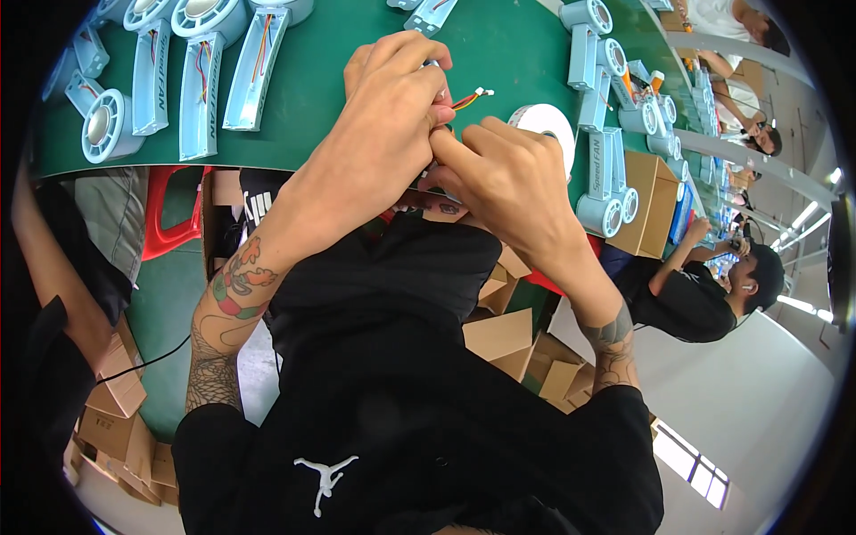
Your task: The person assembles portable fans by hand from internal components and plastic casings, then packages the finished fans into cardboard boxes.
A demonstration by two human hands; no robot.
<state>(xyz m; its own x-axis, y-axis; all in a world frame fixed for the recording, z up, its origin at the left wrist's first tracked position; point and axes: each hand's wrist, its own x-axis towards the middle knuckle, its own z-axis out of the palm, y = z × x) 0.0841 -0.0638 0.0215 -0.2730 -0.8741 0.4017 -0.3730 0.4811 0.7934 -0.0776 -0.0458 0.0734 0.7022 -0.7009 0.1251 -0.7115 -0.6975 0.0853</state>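
Can pass over bare table [308,85] between left fans [198,98] and left hand [392,116], or right of the far blue parts [432,15], beyond the wires [468,100]. Must skirt 1 white roll [547,114] close beside the right hand [513,169]. Narrows to a strip between roll and right fans [606,168]. Meets a carton [646,201] just past those fans.

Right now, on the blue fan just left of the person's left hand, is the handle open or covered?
Open: the handle shows its hollow inside, with coloured wires exposed and no cover over them.
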